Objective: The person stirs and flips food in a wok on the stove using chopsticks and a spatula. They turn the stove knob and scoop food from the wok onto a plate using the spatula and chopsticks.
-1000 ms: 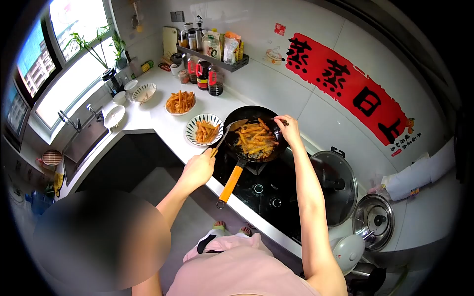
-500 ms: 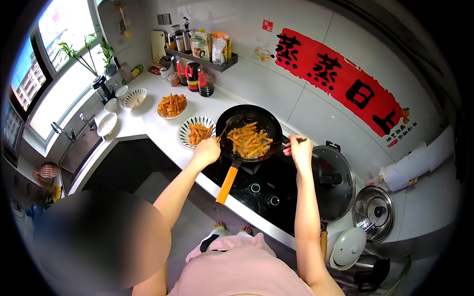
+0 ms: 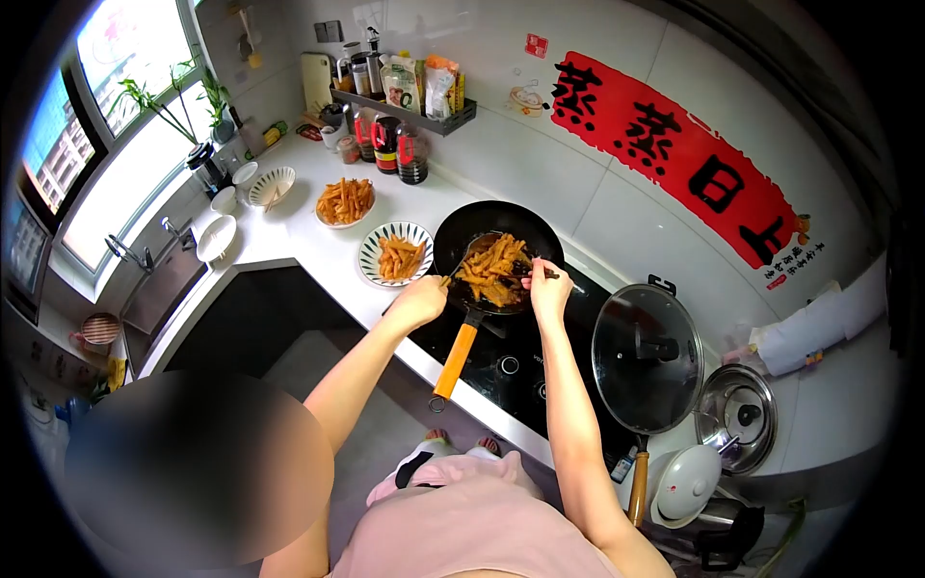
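Note:
A black wok (image 3: 501, 216) with a wooden handle (image 3: 456, 358) sits on the stove. Golden-brown, finger-shaped pieces of food (image 3: 493, 272) are heaped in it. My left hand (image 3: 420, 302) is closed on a metal ladle (image 3: 465, 257) at the wok's left edge; the ladle's head reaches the food. Over the right rim, my right hand (image 3: 549, 294) grips a dark-handled utensil (image 3: 552, 275), whose far end I cannot make out among the food. A bowl with a striped rim (image 3: 369, 262) stands left of the wok, holding similar pieces (image 3: 400, 258).
Behind it is another bowl of fried pieces (image 3: 345, 202). A large glass lid (image 3: 647, 356) rests right of the wok, beside a steel pot (image 3: 763, 451) and a white lidded pot (image 3: 688, 486). Bottles (image 3: 412, 159) line the wall under a shelf (image 3: 443, 120).
My right hand has moved left, in over the wok's right rim. The food is gathered into a tighter heap, more to the wok's right. The view has shifted slightly.

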### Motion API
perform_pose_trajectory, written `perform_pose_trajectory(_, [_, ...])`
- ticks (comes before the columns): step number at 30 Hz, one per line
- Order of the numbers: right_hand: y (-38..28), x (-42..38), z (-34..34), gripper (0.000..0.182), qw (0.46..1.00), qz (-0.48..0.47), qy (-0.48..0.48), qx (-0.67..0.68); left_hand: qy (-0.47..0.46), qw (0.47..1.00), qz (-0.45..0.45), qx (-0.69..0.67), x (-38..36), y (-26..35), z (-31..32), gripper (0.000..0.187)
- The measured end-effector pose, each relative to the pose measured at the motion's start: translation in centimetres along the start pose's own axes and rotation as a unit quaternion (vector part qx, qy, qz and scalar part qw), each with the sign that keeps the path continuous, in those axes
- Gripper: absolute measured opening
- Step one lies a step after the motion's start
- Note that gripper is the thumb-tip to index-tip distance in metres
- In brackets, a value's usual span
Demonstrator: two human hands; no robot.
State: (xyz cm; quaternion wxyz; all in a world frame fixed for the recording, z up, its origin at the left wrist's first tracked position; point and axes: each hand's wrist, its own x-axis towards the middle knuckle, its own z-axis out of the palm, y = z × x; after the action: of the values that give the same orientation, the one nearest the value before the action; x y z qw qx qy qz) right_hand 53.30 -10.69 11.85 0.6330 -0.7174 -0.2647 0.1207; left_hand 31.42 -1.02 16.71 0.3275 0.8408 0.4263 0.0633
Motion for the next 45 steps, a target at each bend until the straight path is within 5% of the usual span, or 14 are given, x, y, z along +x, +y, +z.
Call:
perform_pose_trajectory(18, [-0.3, -1.3, 3.0, 0.03, 0.997, -0.026, 0.065, 0.015, 0.063, 0.998, -0.029, -0.002, -5.4, 3.3, 6.1, 0.048])
perform_pose_trajectory(45, [-5.7, -2.3, 1.6, 0.028, 0.988, -0.123, 0.091, 0.032, 0.114, 0.992, 0.002, -0.056, -9.1, 5.0, 4.0, 0.046])
